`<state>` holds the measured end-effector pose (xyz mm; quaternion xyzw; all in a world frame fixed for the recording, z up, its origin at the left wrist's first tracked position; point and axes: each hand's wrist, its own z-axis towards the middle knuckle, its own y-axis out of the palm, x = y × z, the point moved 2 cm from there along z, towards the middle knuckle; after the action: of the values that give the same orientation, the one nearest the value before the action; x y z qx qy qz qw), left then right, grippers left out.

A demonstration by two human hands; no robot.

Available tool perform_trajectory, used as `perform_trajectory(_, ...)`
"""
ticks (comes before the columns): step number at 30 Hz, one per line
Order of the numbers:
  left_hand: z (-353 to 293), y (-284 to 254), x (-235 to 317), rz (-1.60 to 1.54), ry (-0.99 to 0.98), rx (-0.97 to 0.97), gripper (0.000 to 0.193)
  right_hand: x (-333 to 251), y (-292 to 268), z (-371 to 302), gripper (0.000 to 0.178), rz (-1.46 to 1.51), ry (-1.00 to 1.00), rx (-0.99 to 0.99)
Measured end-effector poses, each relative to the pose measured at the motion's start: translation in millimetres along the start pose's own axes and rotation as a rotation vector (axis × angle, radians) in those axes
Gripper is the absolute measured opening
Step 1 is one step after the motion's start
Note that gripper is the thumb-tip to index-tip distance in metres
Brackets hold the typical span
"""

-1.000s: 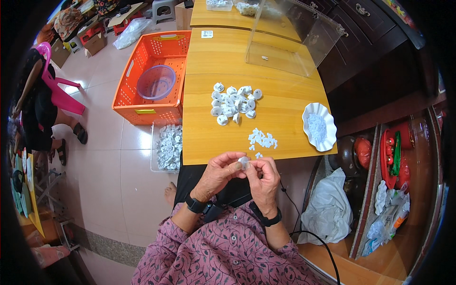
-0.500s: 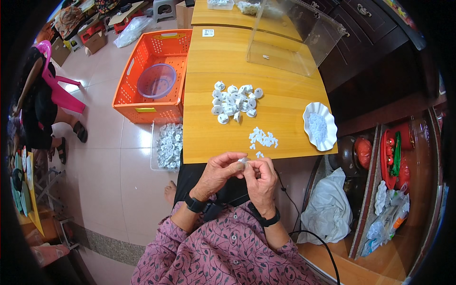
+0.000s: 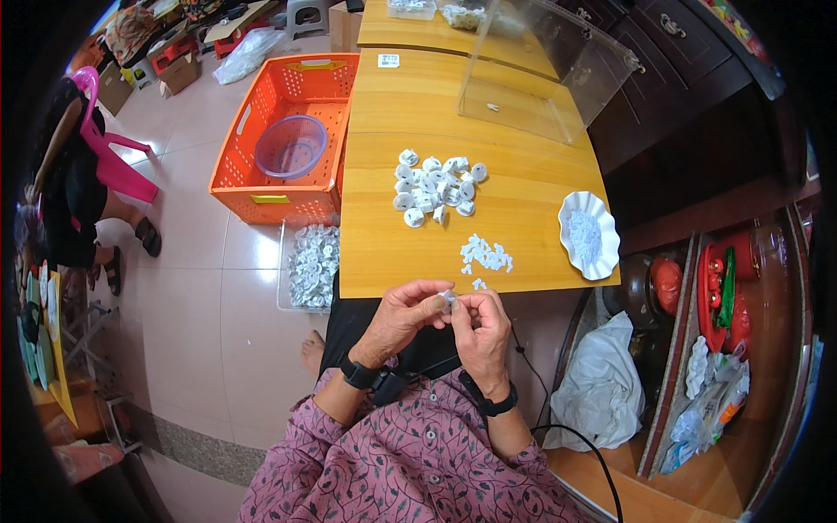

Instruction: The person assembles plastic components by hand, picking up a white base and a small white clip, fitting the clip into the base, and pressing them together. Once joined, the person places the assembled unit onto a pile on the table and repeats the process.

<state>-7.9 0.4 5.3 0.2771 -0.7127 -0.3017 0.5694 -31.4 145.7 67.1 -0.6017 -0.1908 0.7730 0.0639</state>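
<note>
My left hand (image 3: 403,318) and my right hand (image 3: 482,336) meet just off the table's near edge. Between their fingertips they pinch a small white plastic part (image 3: 448,297), mostly covered by the fingers. On the yellow wooden table (image 3: 384,253), just beyond my hands, lies a loose cluster of small forked white pieces (image 3: 486,254). Farther back is a pile of round white plastic parts (image 3: 432,188) with raised bits on them. A wavy-rimmed white dish (image 3: 613,228) at the right edge holds tiny pale-blue pieces (image 3: 584,235).
Left of the table, an orange crate (image 3: 275,197) holds a purple plastic basket (image 3: 292,148). A clear bin (image 3: 283,301) full of white parts stands nearer me. A transparent box (image 3: 514,96) sits at the back. Right are shelves with a white bag (image 3: 602,383); a person (image 3: 78,192) is at far left.
My hands stay together at the same spot, fingers shifting slightly on the white part, more of which now shows. The view has moved a little; the piles look the same.
</note>
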Motion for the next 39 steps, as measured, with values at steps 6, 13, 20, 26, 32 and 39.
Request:
perform_trajectory(6,-1,-2,-1,0.015,0.005,0.009,0.031,2,4,0,0.010,-0.148,-0.117,0.018)
perform_trajectory(13,-1,-3,-1,0.067,0.025,0.022,0.031,-2,5,-1,0.011,-0.124,-0.102,-0.015)
perform_trajectory(20,-1,-1,-4,0.104,0.049,0.032,0.032,-1,9,-3,0.011,-0.178,-0.127,0.018)
perform_trajectory(26,-2,0,0,0.045,0.033,0.012,0.031,5,7,-3,0.009,0.024,-0.039,0.006)
perform_trajectory(32,-3,-3,1,-0.030,0.024,-0.031,0.033,7,8,-5,0.009,0.184,0.116,-0.018)
perform_trajectory(39,-4,-5,1,-0.030,0.027,-0.020,0.032,14,11,-7,0.009,0.043,0.070,-0.004)
